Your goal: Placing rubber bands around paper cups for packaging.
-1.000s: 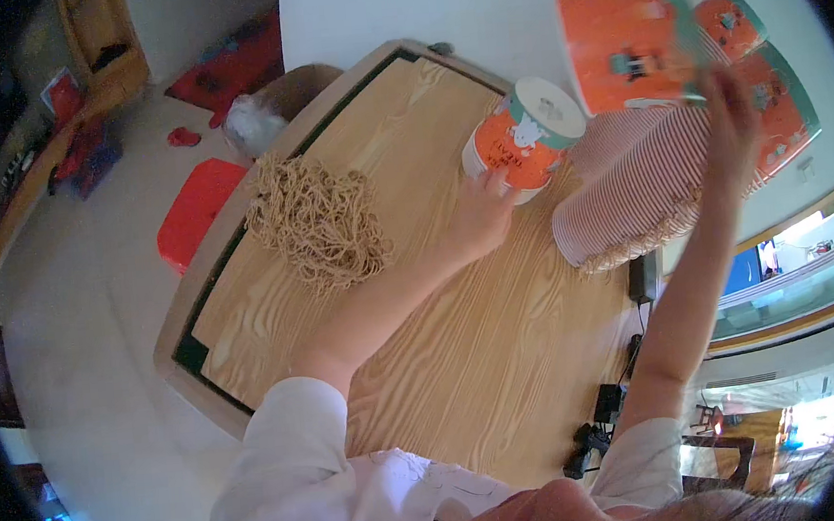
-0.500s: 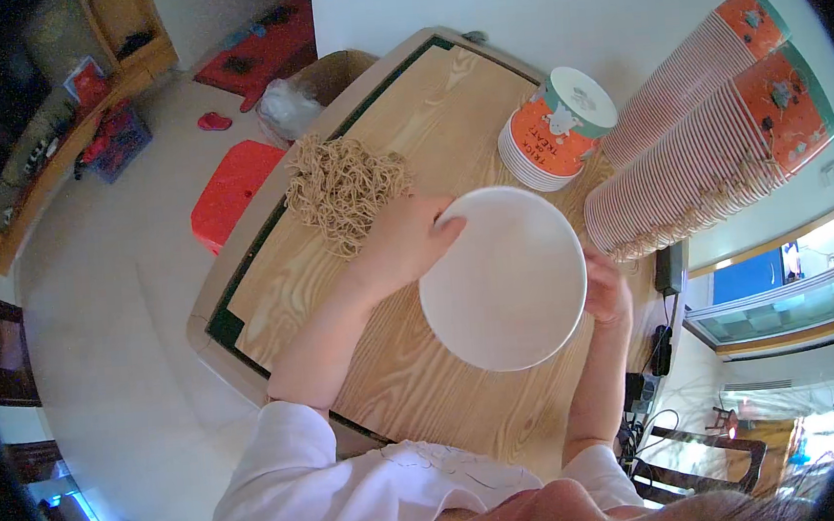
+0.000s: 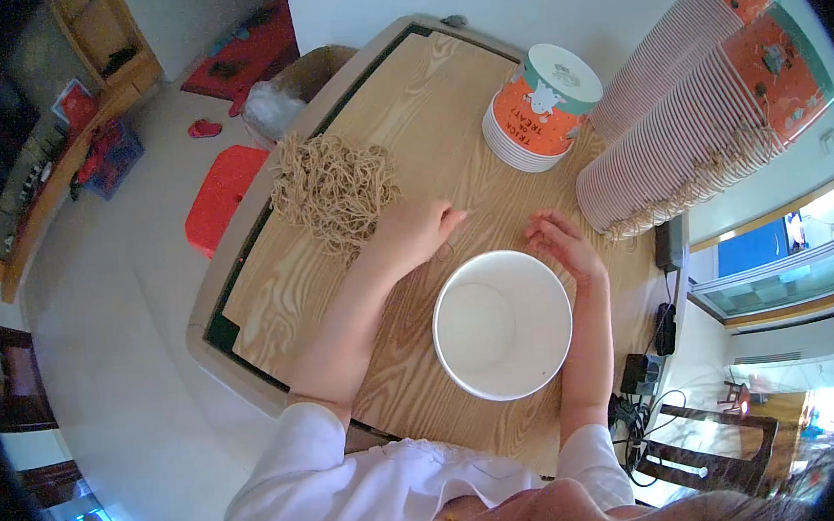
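Note:
A white paper bucket (image 3: 507, 376) stands on the table close to me, its open mouth up and nothing seen inside. Neither hand touches it. Beyond its rim on the left is my left hand (image 3: 422, 231), fingers pinched together; a thin bit of tan string shows below them, but what they hold is unclear. My right hand (image 3: 567, 245) is past the bucket's right rim, fingers loosely bent and apart, with nothing seen in it. A tangled heap of tan strings (image 3: 333, 191) lies on the table beside my left hand.
At the far side is a short stack of orange and green printed buckets (image 3: 531, 119), upside down. Two long stacks of nested buckets (image 3: 681, 127) stand to the right, tan strings (image 3: 701, 197) hanging along one. Power adapters and cables (image 3: 642, 375) are at the table's right edge.
Both hands have let go of the white bucket, which now stands nearer to me on the table. My left fingers have closed together; my right hand has moved up and away from the bucket's side.

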Available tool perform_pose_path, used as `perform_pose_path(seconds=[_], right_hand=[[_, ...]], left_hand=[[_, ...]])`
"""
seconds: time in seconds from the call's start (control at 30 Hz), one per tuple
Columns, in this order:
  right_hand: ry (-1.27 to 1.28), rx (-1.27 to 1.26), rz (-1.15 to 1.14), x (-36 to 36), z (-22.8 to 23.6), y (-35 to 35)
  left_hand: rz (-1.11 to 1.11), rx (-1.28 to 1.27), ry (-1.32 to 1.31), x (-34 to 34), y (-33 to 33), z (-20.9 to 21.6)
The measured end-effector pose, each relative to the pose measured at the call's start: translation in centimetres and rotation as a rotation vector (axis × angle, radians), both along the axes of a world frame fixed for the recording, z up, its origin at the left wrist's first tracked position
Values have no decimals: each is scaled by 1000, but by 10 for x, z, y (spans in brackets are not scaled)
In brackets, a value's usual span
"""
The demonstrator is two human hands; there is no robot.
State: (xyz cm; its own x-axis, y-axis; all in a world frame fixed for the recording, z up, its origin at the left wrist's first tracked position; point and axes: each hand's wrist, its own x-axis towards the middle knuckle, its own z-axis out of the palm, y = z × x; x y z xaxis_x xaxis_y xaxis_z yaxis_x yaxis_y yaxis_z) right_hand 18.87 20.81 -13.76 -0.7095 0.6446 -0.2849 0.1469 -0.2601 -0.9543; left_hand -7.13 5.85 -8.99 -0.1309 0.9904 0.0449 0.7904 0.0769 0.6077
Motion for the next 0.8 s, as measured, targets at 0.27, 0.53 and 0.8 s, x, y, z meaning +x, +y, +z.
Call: perform_pose_path(seconds=[0.27,0.53,0.8], right_hand=[[-6,914,307,-41,107,-74],[-594,1067,107,-20,115,-91],[-888,1016,43,-6,141,-117]], left_hand=[[105,-108,115,8,40,-61],[261,1067,-1093,-8,-78,83],[253,634,-577,27,-101,103]])
